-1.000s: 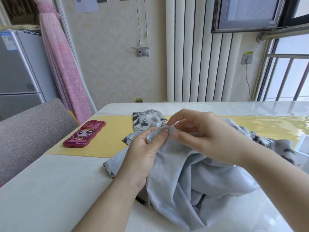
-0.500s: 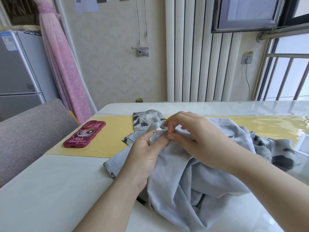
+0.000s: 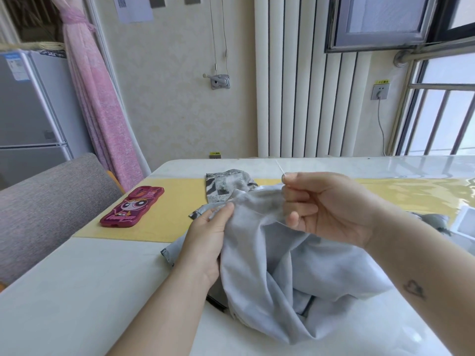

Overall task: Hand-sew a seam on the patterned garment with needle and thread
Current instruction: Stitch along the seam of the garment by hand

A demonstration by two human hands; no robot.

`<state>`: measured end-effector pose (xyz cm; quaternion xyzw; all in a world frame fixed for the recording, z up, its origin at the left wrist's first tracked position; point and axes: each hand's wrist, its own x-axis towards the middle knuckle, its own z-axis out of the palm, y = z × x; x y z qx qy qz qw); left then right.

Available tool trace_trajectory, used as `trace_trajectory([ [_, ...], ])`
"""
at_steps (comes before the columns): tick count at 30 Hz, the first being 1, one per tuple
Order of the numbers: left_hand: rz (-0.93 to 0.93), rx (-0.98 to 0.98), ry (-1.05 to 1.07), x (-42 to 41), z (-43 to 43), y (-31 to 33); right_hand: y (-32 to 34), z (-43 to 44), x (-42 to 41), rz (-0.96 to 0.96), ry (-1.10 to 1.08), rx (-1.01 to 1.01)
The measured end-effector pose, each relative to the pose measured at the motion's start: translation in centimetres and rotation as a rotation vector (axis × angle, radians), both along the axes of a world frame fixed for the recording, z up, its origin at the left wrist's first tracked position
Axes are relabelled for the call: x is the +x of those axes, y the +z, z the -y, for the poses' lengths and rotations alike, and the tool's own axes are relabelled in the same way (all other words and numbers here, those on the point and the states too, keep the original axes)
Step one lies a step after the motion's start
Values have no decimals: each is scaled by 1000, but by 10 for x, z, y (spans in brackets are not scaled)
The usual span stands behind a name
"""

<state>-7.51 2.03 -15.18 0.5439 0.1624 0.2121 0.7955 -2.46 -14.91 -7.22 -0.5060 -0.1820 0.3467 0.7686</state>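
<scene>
Pink-cased phone (image 3: 132, 206) lies on yellow mat (image 3: 174, 227), left side of tabletop (image 3: 77, 291). Left grip (image 3: 208, 237) grasps a fold of the garment (image 3: 282, 265), thumb on top, fingers hidden behind the cloth. Garment is heaped at tabletop centre, pale reverse uppermost; patterned face shows only at the far edge. Right grip (image 3: 326, 206), just above the heap, pinches the needle (image 3: 279, 167) between thumb and forefinger, other fingers curled. Thread (image 3: 272, 219) faint, hard to trace. Garment's right end hidden behind the right forearm.
</scene>
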Motion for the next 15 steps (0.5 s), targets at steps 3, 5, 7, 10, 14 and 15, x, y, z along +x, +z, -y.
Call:
trace_trajectory([
  [3, -23, -88, 49, 3, -7, -2, 0, 5, 0, 187, 45, -151],
  [5, -52, -146, 86, 6, -13, -5, 3, 9, 1, 246, 127, -206],
  [7, -81, -199, 112, 8, -18, -7, 7, 13, 4, 164, 345, -147],
  [10, -129, -256, 121, 10, -23, -11, 7, 12, 7, -62, 665, 65],
  [14, -142, -301, 132, 10, -28, -14, 9, 15, 6, -100, 650, 145],
  [15, -126, -283, 146, 10, -28, -14, 10, 13, 5, -93, 598, 123],
])
